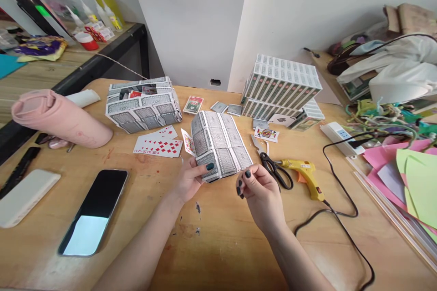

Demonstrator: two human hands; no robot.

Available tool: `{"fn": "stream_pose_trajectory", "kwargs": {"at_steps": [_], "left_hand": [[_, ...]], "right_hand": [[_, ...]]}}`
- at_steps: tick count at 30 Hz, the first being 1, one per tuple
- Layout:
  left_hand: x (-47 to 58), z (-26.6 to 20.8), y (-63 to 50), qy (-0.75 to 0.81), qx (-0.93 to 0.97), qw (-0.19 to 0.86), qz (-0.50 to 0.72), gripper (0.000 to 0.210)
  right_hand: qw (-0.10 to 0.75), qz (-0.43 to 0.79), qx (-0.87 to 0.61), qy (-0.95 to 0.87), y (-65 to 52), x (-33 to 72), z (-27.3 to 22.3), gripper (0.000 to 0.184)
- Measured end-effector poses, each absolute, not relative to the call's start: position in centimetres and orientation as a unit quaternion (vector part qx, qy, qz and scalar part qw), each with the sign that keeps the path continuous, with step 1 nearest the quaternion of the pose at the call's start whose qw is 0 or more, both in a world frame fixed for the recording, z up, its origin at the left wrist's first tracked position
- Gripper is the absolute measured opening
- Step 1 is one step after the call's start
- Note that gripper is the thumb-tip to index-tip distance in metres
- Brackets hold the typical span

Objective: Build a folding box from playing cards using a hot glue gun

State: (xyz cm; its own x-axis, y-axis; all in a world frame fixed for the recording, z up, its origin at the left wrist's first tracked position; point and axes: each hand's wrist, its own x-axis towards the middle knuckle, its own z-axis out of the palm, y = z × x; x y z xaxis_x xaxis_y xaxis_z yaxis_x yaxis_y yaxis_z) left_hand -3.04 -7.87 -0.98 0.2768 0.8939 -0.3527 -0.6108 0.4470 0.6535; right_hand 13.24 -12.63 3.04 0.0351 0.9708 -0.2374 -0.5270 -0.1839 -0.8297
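A structure of joined playing cards (220,134), grey patterned backs outward, is tilted up over the middle of the table. My left hand (191,179) grips its lower left corner, thumb on top and the other fingers partly hidden beneath. At its lower right corner is my right hand (262,193), fingers curled in and thumb pressed against them; whatever may be in that pinch is hidden. A face card (188,142) stands out at the structure's left side. Just right of the structure lie black-handled scissors (278,170) and a yellow glue gun (303,175).
A box made of cards (145,111) stands back left, near fanned red cards (159,145). Stacked card packs (280,86) rise at the back right. A pink bottle (64,118) and a phone (94,211) lie left. The glue gun's black cord (348,236) loops across the right.
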Motion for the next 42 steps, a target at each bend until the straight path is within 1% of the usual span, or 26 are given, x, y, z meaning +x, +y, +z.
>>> {"fn": "stream_pose_trajectory", "kwargs": {"at_steps": [3,7,12,15,21,29,31,32,34,35,39,42], "left_hand": [[-3.1,-1.0,-7.9,0.353,0.207,0.774,0.483,0.028],[-3.1,-1.0,-7.9,0.355,0.209,0.771,0.485,0.027],[-3.1,-1.0,-7.9,0.35,0.207,0.773,0.486,0.025],[-3.1,-1.0,-7.9,0.347,0.205,0.775,0.487,0.024],[-3.1,-0.9,-7.9,0.346,0.206,0.776,0.486,0.025],[-3.1,-0.9,-7.9,0.343,0.213,0.779,0.481,0.025],[-3.1,-0.8,-7.9,0.347,0.216,0.778,0.478,0.026],[-3.1,-0.8,-7.9,0.345,0.218,0.778,0.478,0.025],[-3.0,-0.7,-7.8,0.338,0.222,0.778,0.48,0.023],[-3.0,-0.7,-7.8,0.336,0.223,0.778,0.482,0.023],[-3.0,-0.6,-7.8,0.341,0.221,0.777,0.481,0.025],[-3.1,-0.7,-7.8,0.345,0.218,0.775,0.482,0.024]], "right_hand": [[0.599,0.631,-0.41,-0.274,-12.4,13.4,3.1,0.031],[0.595,0.621,-0.409,-0.305,-12.2,13.6,3.2,0.032],[0.568,0.621,-0.421,-0.339,-12.2,14.1,2.9,0.028],[0.548,0.616,-0.436,-0.361,-12.3,14.3,2.6,0.03],[0.534,0.625,-0.438,-0.364,-12.4,14.3,2.7,0.033],[0.486,0.619,-0.455,-0.417,-12.5,14.3,3.2,0.049],[0.464,0.607,-0.455,-0.458,-12.5,14.5,3.7,0.043],[0.45,0.595,-0.45,-0.491,-12.5,14.6,4.0,0.035],[0.43,0.546,-0.431,-0.576,-12.5,14.7,4.5,0.019],[0.428,0.505,-0.423,-0.619,-12.5,14.8,4.6,0.018],[0.432,0.282,-0.435,-0.738,-12.2,14.4,4.4,0.025],[0.376,0.149,-0.46,-0.791,-11.7,13.8,4.0,0.03]]}}
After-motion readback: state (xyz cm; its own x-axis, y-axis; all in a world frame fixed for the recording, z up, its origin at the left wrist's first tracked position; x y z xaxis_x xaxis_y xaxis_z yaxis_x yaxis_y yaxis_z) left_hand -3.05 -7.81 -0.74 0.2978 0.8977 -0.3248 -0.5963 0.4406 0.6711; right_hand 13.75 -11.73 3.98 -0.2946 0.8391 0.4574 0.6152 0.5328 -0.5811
